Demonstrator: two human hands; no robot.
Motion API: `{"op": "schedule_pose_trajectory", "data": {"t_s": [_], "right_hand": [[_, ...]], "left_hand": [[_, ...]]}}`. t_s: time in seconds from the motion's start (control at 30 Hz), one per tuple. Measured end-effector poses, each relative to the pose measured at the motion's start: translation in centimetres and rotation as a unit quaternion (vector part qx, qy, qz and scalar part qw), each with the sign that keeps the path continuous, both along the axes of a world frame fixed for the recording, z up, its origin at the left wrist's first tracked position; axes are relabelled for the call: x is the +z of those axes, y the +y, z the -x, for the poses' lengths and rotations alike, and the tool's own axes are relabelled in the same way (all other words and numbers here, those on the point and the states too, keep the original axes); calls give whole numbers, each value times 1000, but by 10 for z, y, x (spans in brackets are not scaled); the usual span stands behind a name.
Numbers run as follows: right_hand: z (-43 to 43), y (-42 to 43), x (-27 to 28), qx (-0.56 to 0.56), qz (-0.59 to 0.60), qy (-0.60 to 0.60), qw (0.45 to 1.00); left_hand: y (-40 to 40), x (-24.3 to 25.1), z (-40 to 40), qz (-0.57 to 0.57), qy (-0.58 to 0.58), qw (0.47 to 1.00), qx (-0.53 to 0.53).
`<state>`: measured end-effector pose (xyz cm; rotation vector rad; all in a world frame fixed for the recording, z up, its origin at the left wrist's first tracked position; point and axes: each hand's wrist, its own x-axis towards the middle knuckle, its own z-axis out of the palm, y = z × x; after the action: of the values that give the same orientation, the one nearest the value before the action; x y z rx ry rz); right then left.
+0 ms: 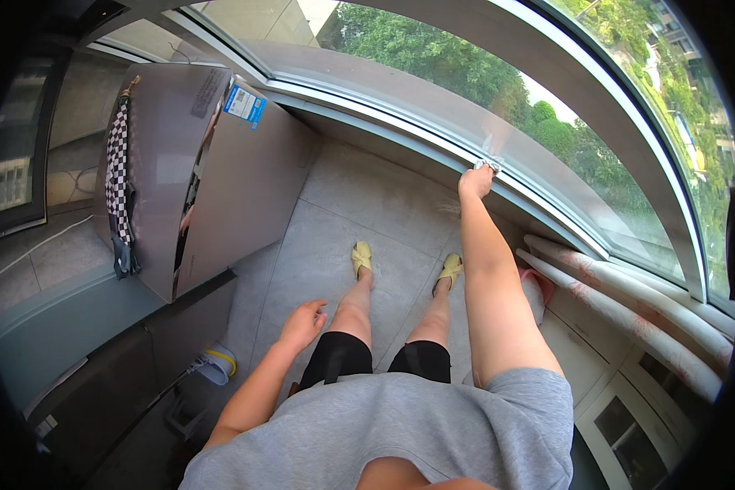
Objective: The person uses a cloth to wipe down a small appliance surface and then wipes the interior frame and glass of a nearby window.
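Observation:
My right hand (476, 181) is stretched forward to the window, closed on a crumpled whitish cloth or wipe (487, 165). The cloth rests against the white window frame (404, 131), at the foot of the glass pane (416, 86). Only part of the cloth shows past my fingers. My left hand (304, 324) hangs beside my left thigh, its fingers loosely bent and apart, with nothing in it. Both feet, in yellow slippers (361, 257), stand on the grey tiled floor (349, 214).
A large grey refrigerator-like cabinet (245, 177) with a blue label stands at left; a checkered cloth (117, 159) hangs on it. Rolled floral fabric (612, 306) and pale drawers (572, 343) are at right. A blue-grey counter (79, 318) and a grey-and-yellow shoe (215, 365) lie at lower left.

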<state>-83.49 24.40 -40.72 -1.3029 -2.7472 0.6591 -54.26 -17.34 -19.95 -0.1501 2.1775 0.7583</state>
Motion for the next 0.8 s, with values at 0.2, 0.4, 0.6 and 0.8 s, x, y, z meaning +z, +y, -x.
{"op": "schedule_pose_trajectory", "data": {"t_s": [0.2,0.4,0.6,0.8], "right_hand": [[72,-160,0,120,-9,-50,991],[133,-269,1,170,9,-55,984],[135,-309,-1,391,158,-75,904],[60,-338,69,357,549,-59,753]], "left_hand": [[-99,-20,-47,11,9,989,149],[-123,-50,-104,3,-16,970,241],[-126,-61,-121,-64,-35,971,229],[-134,-61,-99,-56,2,971,232]]}}
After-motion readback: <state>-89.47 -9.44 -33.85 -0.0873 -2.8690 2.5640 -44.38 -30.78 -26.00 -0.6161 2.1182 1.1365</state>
